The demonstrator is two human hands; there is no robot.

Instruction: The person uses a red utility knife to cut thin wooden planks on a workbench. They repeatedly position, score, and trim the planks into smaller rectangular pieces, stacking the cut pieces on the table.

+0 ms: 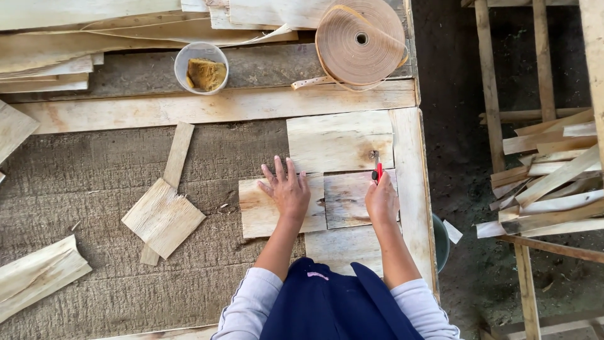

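Under both hands, veneer sheets (340, 141) on surface (126, 182): left hand (286, 192) flat, fingers spread, pinning sheet; right hand (382, 200) closed around red utility knife (377, 169). Trimming step; next cut likely needs steady hold.

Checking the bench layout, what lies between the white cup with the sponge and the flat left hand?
In the head view, a long pale wooden plank crosses between the white cup and the left hand, then bare grey bench.

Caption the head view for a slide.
Left hand flat on wood veneer pieces; right hand holds a red utility knife over them.
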